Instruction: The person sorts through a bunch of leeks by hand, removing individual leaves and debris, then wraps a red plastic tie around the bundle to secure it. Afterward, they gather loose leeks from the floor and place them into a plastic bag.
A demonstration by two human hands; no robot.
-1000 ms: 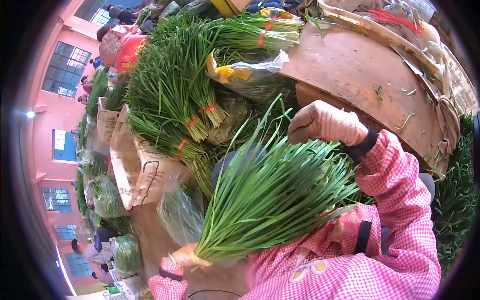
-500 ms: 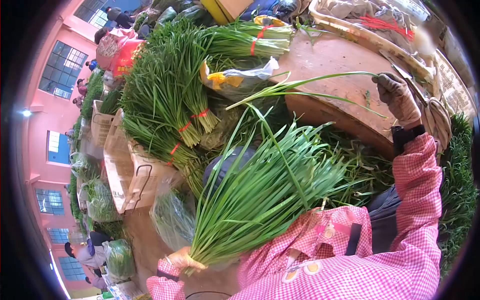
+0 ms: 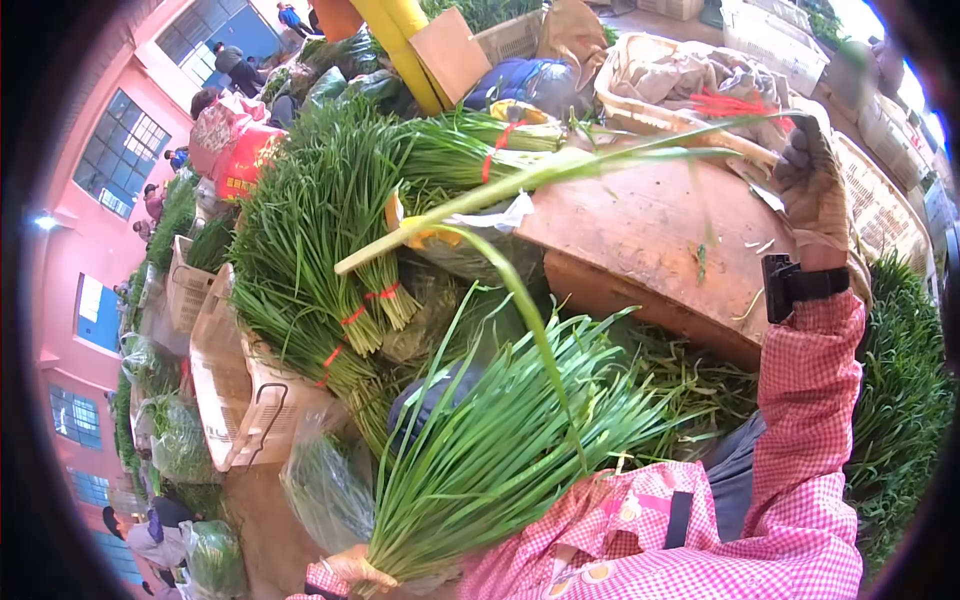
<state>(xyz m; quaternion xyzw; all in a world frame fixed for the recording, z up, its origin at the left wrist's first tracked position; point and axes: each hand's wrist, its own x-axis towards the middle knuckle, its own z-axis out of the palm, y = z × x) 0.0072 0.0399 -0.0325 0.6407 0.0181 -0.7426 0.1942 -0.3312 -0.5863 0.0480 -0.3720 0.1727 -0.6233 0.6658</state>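
Observation:
My left hand (image 3: 358, 572) is closed around the pale stem ends of a large bunch of garlic chives (image 3: 520, 430), whose leaves fan out to the upper right across my lap. Out at the upper right, my right hand (image 3: 806, 185), in a soiled glove, is closed on the leaf tips of a loose chive stalk (image 3: 440, 220). That stalk stretches leftward across the view, its pale end slanting down, smeared by motion. One of its long leaves hangs down over the big bunch.
A wooden board (image 3: 640, 225) stands ahead. Chive bundles tied with red bands (image 3: 350, 316) are piled at left, near a plastic crate (image 3: 285, 415) and a clear bag (image 3: 325, 490). Red ties (image 3: 735, 104) lie on cloth in a basket. More greens (image 3: 900, 400) are at right.
My right hand has risen, pulling the loose stalk up and closer to the camera. My left hand keeps its hold on the bunch. The view has shifted slightly.

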